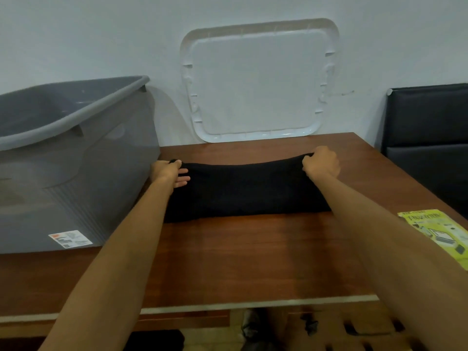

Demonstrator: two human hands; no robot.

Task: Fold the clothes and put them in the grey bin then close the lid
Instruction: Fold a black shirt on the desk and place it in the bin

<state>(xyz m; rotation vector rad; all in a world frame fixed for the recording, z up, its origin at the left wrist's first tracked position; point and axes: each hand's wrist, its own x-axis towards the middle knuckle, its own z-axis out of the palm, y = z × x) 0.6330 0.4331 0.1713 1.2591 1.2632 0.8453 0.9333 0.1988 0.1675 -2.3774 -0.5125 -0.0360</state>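
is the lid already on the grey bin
No, the white lid leans upright against the wall behind the table, and the grey bin stands open-topped to its left.

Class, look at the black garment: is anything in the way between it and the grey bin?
Nothing visible. The grey bin stands open just left of the black garment, which the left hand and right hand grip; the lid leans on the wall. It only has to clear the rim.
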